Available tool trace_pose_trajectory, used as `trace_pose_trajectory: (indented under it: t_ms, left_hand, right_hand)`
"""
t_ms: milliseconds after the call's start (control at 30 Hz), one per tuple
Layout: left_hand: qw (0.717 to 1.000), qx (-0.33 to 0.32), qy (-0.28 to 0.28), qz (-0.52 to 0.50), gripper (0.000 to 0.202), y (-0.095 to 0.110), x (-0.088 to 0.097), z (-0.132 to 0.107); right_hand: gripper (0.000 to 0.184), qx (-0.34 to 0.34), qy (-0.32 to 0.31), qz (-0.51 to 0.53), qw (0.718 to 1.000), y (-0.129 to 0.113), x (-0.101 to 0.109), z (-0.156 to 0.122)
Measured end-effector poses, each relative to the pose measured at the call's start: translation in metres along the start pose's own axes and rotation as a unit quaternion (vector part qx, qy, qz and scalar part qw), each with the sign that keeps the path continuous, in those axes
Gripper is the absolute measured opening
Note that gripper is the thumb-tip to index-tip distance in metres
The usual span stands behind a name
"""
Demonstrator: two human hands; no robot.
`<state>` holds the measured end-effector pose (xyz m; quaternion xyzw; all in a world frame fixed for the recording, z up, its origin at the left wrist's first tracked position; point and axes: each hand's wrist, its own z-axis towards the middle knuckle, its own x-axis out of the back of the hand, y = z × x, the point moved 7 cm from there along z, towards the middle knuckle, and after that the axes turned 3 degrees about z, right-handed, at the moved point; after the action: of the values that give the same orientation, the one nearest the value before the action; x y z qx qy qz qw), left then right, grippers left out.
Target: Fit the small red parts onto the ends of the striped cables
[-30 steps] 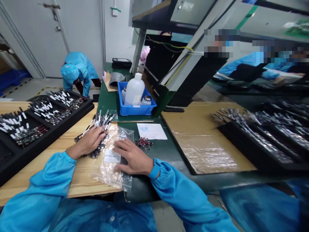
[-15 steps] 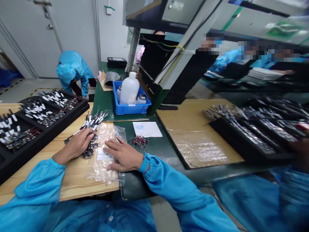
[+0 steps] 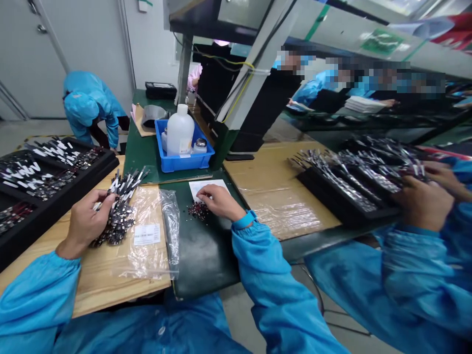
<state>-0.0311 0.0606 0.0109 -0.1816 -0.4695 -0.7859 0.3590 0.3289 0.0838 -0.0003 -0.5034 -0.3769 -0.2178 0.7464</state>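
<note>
Left hand (image 3: 87, 216): thumb and fingers closed on flat strips (image 3: 123, 214), bunched over the wooden board (image 3: 92, 295).
Right hand (image 3: 221, 201): just above the small parts (image 3: 197, 211); grip cannot be told.
Small parts: heaped on the green worktop (image 3: 206, 250), beside white paper (image 3: 196, 187).

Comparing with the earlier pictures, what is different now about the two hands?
The right hand has left the plastic bag, moving right and forward to the small dark-red parts. The left hand stays near the strips; the blue bin stays put.

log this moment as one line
left hand: at strips | right hand: at small parts | clear bag: lying, label showing
</note>
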Motion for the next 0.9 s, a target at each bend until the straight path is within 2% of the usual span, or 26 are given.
trace_pose_trajectory:
  t_ms: [133, 233, 367, 500, 633, 733, 900]
  left_hand:
    - [0.988, 0.051, 0.038, -0.142, 0.02, 0.02, 0.003, 0.004]
    - [0.981, 0.029, 0.047, -0.188, 0.017, 0.042, -0.005, 0.001]
    - [0.985, -0.011, 0.048, -0.164, 0.012, 0.05, -0.025, -0.015]
    - [0.992, -0.045, -0.003, -0.119, 0.01, 0.049, -0.04, -0.03]
    - [0.993, -0.074, -0.007, -0.096, 0.008, 0.055, -0.035, -0.032]
    - [0.993, -0.087, -0.008, -0.085, 0.006, 0.059, -0.033, -0.031]
    - [0.994, -0.073, 0.005, -0.076, 0.01, 0.055, -0.034, -0.031]
  right_hand:
    - [0.018, -0.012, -0.06, 0.003, 0.998, -0.004, -0.009, -0.001]
    - [0.014, -0.014, -0.064, 0.009, 0.998, -0.008, -0.007, -0.002]
    - [0.007, -0.005, -0.072, 0.032, 0.997, -0.01, -0.002, -0.006]
    - [0.008, -0.018, -0.109, 0.06, 0.992, -0.006, -0.002, -0.011]
    - [0.012, -0.053, -0.141, 0.08, 0.985, 0.002, -0.003, -0.016]
    - [0.016, -0.049, -0.151, 0.085, 0.984, 0.004, -0.005, -0.017]
    - [0.013, -0.017, -0.085, 0.029, 0.996, 0.002, -0.004, -0.009]
